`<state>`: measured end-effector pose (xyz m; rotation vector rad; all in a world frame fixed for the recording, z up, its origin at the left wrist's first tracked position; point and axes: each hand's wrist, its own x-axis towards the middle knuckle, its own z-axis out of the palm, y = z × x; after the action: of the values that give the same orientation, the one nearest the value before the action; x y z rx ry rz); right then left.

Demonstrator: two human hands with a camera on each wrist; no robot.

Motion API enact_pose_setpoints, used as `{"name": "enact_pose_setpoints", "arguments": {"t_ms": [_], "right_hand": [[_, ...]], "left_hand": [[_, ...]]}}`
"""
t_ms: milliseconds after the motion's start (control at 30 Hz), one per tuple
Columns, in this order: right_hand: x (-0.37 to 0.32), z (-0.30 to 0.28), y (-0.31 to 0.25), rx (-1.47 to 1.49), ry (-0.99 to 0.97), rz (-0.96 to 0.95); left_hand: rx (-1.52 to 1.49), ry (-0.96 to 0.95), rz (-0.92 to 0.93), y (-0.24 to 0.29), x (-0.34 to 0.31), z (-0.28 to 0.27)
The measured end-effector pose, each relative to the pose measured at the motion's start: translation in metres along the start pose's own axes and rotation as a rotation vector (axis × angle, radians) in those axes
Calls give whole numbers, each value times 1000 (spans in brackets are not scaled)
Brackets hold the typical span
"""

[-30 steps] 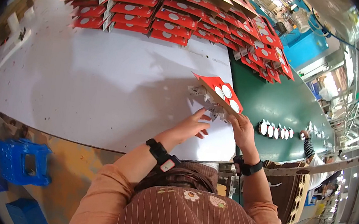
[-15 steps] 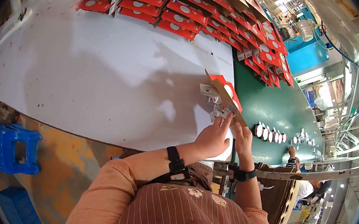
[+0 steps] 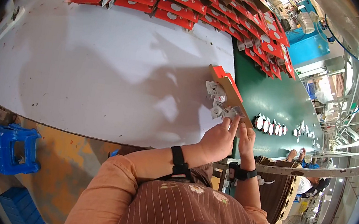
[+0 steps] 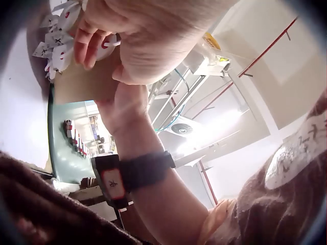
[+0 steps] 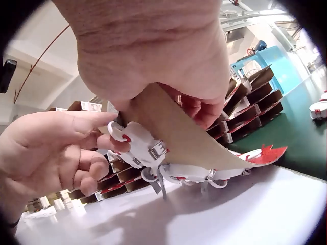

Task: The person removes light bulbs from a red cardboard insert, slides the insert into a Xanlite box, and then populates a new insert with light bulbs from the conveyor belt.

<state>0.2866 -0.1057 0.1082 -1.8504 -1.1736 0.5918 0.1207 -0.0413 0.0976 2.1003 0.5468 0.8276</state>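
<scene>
In the head view both hands hold a red card on edge over the right end of the white table, its brown back turned to me. Small white lamp fittings with spring clips hang from that back. My right hand grips the card's near end; in the right wrist view the right hand has its thumb on the brown card. My left hand pinches the nearest fitting; the right wrist view shows the left hand at a round white fitting. In the left wrist view the left hand's fingers curl onto the fittings.
Rows of stacked red cards line the table's far edge. To the right runs a green conveyor carrying a row of round white lamps, with another person's hand beyond. A blue stool stands on the floor at the left.
The card has tipped from face up to on edge, brown back toward me. My left hand has come off the table and taken hold of a fitting on the card's back.
</scene>
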Motion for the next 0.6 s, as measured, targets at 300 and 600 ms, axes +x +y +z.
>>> {"name": "enact_pose_setpoints", "arguments": {"t_ms": [300,600], "right_hand": [[-6,-5,7,81,-26,5],[-9,4,8,166,21,-47]], "left_hand": [[55,-69,26,1,-2,3],[60,-77,51,-2,-3,1]]}}
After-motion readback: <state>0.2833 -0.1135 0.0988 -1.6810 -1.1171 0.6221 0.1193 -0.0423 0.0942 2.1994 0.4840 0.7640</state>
